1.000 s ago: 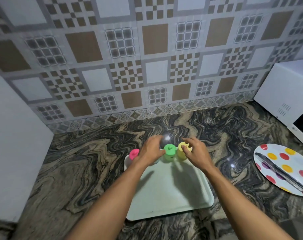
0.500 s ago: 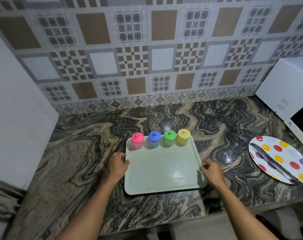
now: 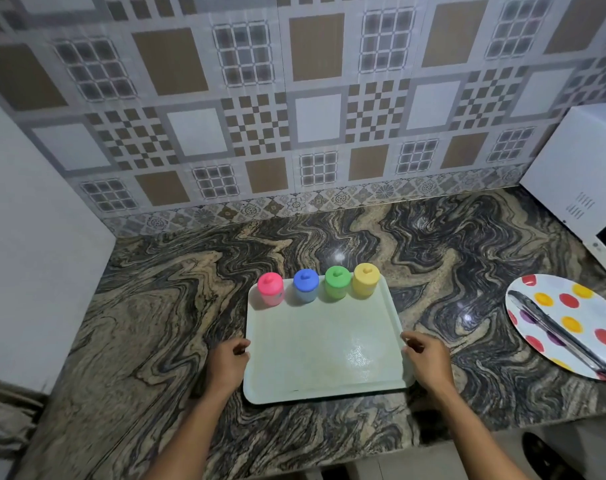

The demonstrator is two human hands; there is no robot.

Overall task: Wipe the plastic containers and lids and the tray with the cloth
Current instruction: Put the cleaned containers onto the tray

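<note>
To the far left of the tray [image 3: 315, 344], low at the edge of the counter [image 3: 139, 323], some crumpled grey fabric [image 3: 7, 420] is seen; whether it is the cloth cannot be told. Against the tray's left rim the left hand [image 3: 227, 362] is laid, fingers curled and thumb at the edge, but whether the rim is actually gripped cannot be made out. The tray itself is set flat on the counter, pale green and bare over most of its floor. Along its far edge four small containers are lined up upright: pink container [image 3: 270, 291], blue container [image 3: 305, 287], green container [image 3: 337, 284] and yellow container [image 3: 365, 281], each closed by a matching lid [image 3: 305, 278] with a small knob. At the tray's right rim the right hand [image 3: 429, 362] is placed with fingers curled; again a firm hold cannot be confirmed. Well to the right of the tray a spotted plate [image 3: 571, 306] with metal tongs [image 3: 554, 334] is found, and beyond it a white microwave [image 3: 578, 168]. The tray is judged stiff, light and likely to slide on the polished stone, so it is best steadied by its raised side rims. The containers are judged light and easily toppled; each would be taken round the body, the lid lifted by its knob.
</note>
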